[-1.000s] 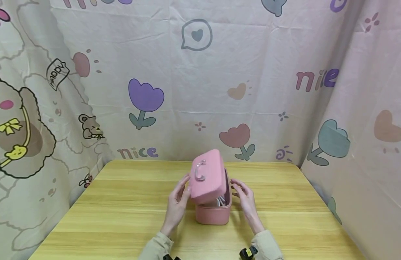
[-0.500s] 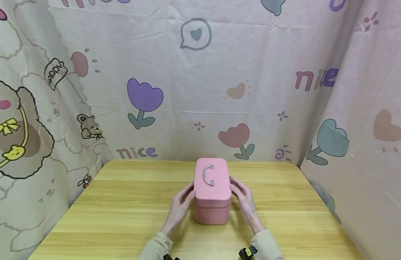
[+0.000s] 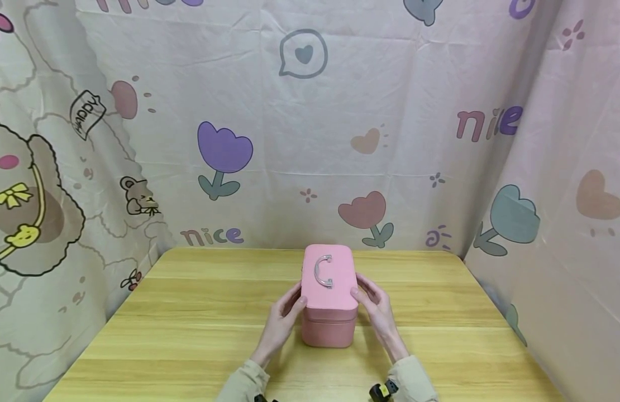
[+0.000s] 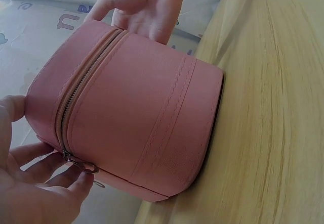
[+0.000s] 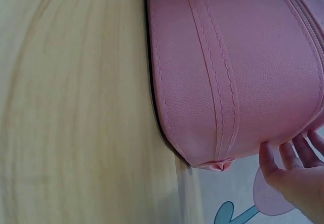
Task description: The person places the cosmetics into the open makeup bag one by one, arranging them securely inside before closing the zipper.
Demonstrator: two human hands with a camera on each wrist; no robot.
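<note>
A pink zip-up case (image 3: 330, 279) with a silver handle (image 3: 322, 272) stands upright on the table, its lid down. My left hand (image 3: 281, 321) rests on the lid's left edge with its thumb. The left fingers (image 4: 43, 166) lie along the side near the zipper pull (image 4: 87, 167). On the opposite side, my right hand (image 3: 377, 307) touches the lid's edge with its thumb, relaxed fingers (image 5: 298, 155) against the side wall. In the left wrist view the zipper (image 4: 78, 87) runs round below the lid. The case's contents are hidden.
The wooden table (image 3: 199, 335) extends on both sides of the case. Behind it hangs a patterned cloth (image 3: 300, 123), with more cloth at left and right. A small black device (image 3: 382, 389) sits at the right sleeve.
The lid, tilted up and showing white items inside a second ago, has come down onto the case. Both hands have moved slightly, their thumbs now at the lid's edges.
</note>
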